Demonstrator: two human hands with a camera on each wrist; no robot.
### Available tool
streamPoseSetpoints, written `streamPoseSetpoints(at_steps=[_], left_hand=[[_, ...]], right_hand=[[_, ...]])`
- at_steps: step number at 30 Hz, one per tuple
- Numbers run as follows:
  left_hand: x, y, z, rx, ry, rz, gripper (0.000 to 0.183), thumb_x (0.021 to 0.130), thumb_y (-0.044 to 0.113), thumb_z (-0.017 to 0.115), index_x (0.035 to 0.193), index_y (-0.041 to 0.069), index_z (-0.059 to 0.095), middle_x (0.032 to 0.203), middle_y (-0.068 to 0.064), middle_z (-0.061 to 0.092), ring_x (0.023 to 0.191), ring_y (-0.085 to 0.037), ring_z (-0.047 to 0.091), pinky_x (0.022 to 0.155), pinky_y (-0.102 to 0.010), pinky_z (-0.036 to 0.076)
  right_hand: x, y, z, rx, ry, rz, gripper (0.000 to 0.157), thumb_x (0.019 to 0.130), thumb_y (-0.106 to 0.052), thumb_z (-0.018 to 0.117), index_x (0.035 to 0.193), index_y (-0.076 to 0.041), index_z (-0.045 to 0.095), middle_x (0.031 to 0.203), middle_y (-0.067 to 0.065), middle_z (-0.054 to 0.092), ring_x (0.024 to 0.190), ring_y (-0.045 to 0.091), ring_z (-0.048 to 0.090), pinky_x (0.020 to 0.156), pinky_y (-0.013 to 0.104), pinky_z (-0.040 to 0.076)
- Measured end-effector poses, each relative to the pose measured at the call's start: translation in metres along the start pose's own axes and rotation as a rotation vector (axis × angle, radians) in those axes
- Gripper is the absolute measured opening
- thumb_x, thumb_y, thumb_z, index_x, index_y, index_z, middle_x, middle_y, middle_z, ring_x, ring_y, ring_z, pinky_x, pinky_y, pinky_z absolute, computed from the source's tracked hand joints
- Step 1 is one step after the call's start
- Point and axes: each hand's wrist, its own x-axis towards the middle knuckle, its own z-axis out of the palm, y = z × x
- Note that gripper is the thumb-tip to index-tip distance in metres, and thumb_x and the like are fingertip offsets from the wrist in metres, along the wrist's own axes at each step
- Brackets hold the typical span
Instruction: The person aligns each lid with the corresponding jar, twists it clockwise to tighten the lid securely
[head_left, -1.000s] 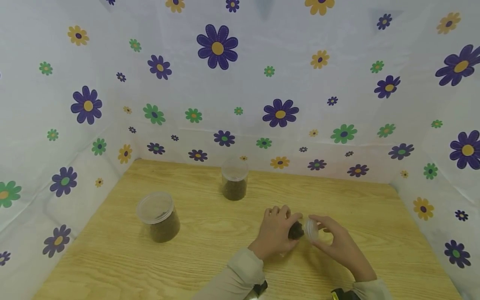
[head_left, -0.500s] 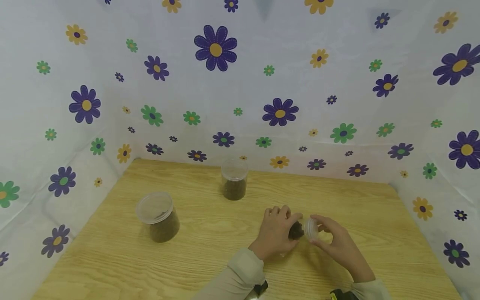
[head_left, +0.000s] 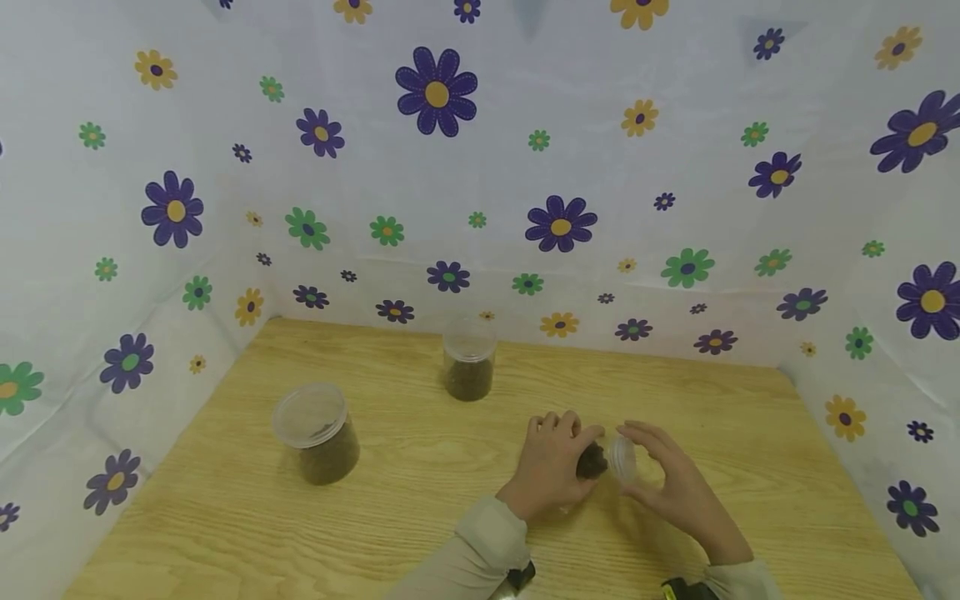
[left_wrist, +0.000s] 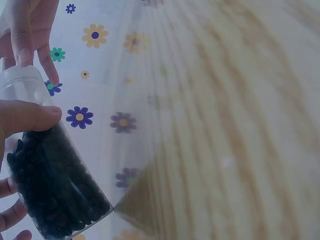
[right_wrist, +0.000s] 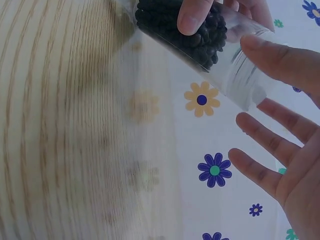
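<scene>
My left hand [head_left: 550,463] grips a clear plastic jar [left_wrist: 57,180] partly filled with dark, bean-like pieces. The jar is tilted, its lidded end towards my right hand [head_left: 681,490]. That hand has thumb and forefinger at opposite sides of the clear ridged lid [head_left: 622,460], pinching it. In the right wrist view the thumb presses the lid [right_wrist: 250,82] near its edge, while the other fingers spread away from it. The lid sits on the jar's end. My left palm hides much of the jar in the head view.
Two more clear lidded jars with dark contents stand upright on the wooden table [head_left: 420,517]: a wide one [head_left: 327,454] at the left and a narrower one [head_left: 470,377] at the back. Flower-printed cloth [head_left: 480,167] encloses the table's back and sides.
My right hand's fingers have straightened and shifted slightly around the lid. The left hand and its jar have stayed in place, as have the two standing jars.
</scene>
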Motion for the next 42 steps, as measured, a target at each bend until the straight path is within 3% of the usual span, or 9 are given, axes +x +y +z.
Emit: streamPoseSetpoints(at_steps=[5,8,19,42], left_hand=[[-0.002,-0.0004,0.0011,0.006,0.008,0.005,0.061,0.064,0.055,0.077,0.117,0.031,0.056,0.097,0.005,0.054,0.083,-0.013,0.053,0.077,-0.035,0.046],[-0.0031,-0.0005,0.0016,0.003,0.009,0.009,0.062,0.064,0.055,0.077,0.117,0.031,0.056,0.097,0.005,0.053,0.082,-0.013,0.053,0.076,-0.035,0.046],[-0.0035,0.0006,0.0021,0.015,0.002,0.01,0.065,0.063,0.057,0.077,0.118,0.032,0.056,0.097,0.005,0.054,0.083,-0.013,0.054,0.078,-0.036,0.047],[-0.008,0.001,0.0086,0.034,0.024,0.013,0.066,0.062,0.059,0.077,0.119,0.033,0.055,0.097,0.006,0.052,0.081,-0.012,0.051,0.078,-0.035,0.044]], right_hand=[[-0.001,-0.001,0.0007,-0.021,0.036,-0.068,0.072,0.061,0.004,0.082,0.126,-0.009,0.055,0.122,0.009,0.061,0.107,0.008,0.055,0.079,0.039,0.054],[-0.0024,-0.0023,0.0015,-0.017,0.041,-0.062,0.069,0.063,0.003,0.08,0.127,-0.009,0.055,0.119,0.008,0.062,0.097,0.01,0.058,0.073,0.038,0.054],[-0.0038,-0.004,0.0028,-0.006,0.041,-0.041,0.062,0.069,0.0,0.077,0.127,-0.005,0.055,0.117,0.013,0.062,0.091,0.02,0.062,0.069,0.031,0.054],[-0.0077,0.0013,0.0081,0.0,0.059,-0.043,0.063,0.067,0.0,0.079,0.125,-0.001,0.054,0.113,0.013,0.063,0.09,0.018,0.062,0.071,0.033,0.055]])
